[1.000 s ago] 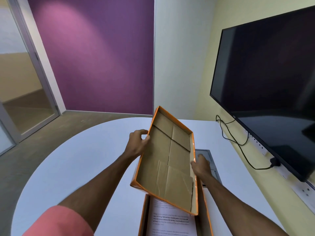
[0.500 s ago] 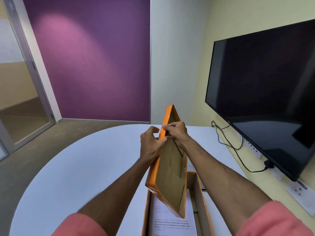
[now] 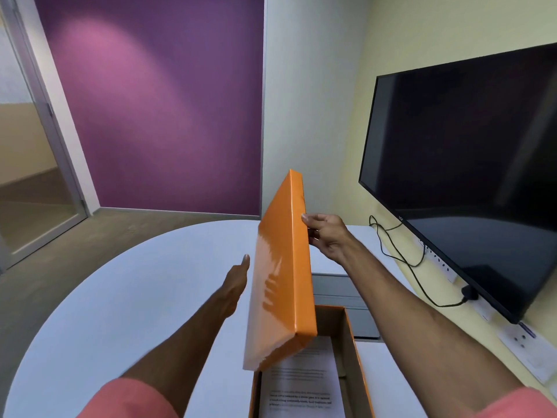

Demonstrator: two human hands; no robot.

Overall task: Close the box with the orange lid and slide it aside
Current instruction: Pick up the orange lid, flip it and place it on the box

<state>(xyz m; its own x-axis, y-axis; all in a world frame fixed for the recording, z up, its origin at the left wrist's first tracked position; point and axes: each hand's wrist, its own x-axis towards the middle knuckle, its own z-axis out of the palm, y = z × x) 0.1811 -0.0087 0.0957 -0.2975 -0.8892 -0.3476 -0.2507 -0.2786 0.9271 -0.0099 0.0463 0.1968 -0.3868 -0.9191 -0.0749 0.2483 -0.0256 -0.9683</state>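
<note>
Both arms outstretched, right hand [image 3: 327, 235] pinched shut high up, left hand [image 3: 236, 282] flat, fingers extended.

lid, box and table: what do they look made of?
Lid: likely cardboard with a glossy orange wrap; sharp folded edges, highlights and a hand's reflection on its face.
Box: plain brown cardboard inside, matte, with orange outer edges.
Table: smooth white top, probably laminate; the material under the surface cannot be told.

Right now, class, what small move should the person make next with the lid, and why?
Probably tip the glossy orange cardboard lid flat, hollow side down. The right hand pinches its edge, holding it nearly upright above the open cardboard box; the left hand is open beside it.
</note>
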